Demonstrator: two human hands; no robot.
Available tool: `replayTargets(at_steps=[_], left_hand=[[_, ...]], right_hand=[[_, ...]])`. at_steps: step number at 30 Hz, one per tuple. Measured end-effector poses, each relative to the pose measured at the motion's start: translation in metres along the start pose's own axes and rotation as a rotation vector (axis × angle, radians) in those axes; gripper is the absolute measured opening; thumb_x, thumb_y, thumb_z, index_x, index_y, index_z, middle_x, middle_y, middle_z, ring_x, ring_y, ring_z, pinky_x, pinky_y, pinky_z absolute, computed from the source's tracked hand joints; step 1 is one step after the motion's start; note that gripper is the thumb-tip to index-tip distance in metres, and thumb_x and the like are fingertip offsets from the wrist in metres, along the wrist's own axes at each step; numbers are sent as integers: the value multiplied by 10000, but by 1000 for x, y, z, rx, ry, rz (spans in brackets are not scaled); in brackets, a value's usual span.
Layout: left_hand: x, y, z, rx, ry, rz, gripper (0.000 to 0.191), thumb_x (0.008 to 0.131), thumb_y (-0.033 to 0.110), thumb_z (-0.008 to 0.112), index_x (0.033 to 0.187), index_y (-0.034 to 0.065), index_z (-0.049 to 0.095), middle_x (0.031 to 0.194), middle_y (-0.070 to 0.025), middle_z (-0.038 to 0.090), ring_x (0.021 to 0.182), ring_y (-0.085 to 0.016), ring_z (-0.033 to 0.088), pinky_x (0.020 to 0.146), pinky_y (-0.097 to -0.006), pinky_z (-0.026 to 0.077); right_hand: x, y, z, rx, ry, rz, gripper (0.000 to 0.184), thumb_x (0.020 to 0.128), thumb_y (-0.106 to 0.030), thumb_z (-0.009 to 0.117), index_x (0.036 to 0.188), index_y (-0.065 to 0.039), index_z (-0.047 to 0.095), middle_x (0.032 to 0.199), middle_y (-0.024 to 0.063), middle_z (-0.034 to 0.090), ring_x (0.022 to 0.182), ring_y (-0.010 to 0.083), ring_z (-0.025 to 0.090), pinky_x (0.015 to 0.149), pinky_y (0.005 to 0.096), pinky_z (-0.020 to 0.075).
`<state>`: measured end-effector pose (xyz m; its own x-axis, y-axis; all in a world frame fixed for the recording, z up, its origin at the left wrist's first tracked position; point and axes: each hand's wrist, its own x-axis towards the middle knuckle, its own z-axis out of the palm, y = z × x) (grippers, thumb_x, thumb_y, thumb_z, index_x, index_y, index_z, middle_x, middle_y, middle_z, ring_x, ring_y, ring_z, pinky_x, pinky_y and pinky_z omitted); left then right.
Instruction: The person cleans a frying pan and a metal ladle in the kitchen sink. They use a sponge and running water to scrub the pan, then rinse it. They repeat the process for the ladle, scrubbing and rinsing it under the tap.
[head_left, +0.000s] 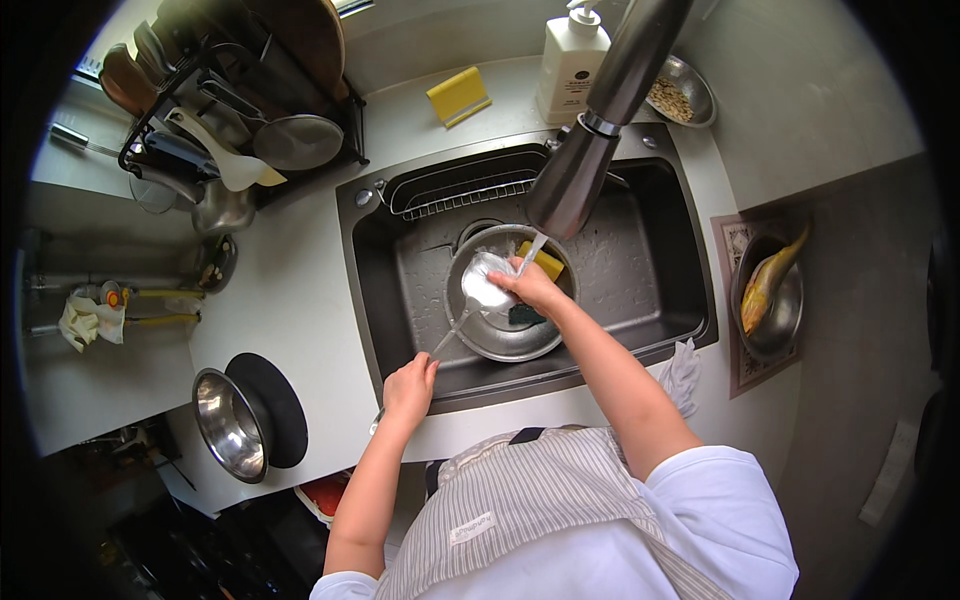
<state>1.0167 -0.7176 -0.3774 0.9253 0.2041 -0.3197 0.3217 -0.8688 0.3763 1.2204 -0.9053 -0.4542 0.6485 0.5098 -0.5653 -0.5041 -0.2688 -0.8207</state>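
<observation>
My left hand (410, 390) grips the long handle of a metal ladle (478, 289), whose shiny bowl is over a round metal basin (517, 351) in the dark sink (615, 300). At the ladle's bowl is my right hand (531, 283), its thumb on the metal; whether it grips the rim is unclear. Water runs from the dark pull-down faucet (574, 180) beside the right fingers. A yellow sponge (551, 262) lies in the basin beyond my right hand, and a dark green scouring pad (526, 314) lies below it.
A wire rack (469, 195) hangs at the sink's back. Behind stand a white pump bottle (574, 67) and a yellow holder (459, 96). Right are a bowl with a fish (772, 281) and a white cloth (681, 375). Left are a steel bowl (229, 425) and a utensil rack (361, 135).
</observation>
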Motion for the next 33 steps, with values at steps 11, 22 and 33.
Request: replayTargets(at_steps=[11,22,33], left_hand=[[-2,-5,-2,56,29,-5,207,907,274,507,880,70,521,759,-126,627,659,-341,610,563,-444,474],[7,5,-4,147,26,25,205,911,267,498,869,66,497,722,-123,612,620,-330,611,533,-437,479],[12,11,-4,180,15,7,211,909,264,501,848,63,487,707,-125,603,618,-329,611,541,-437,486]], right_hand=[[26,45,-2,617,-104,187,156,873,-181,502,901,-82,620,791,4,615,693,114,576,600,272,455],[11,20,0,350,-30,162,270,823,-251,658,1004,-67,580,837,4,609,741,111,580,654,290,486],[5,10,-15,193,-139,231,388,783,-299,673,1087,-122,507,872,-16,587,735,88,535,649,227,377]])
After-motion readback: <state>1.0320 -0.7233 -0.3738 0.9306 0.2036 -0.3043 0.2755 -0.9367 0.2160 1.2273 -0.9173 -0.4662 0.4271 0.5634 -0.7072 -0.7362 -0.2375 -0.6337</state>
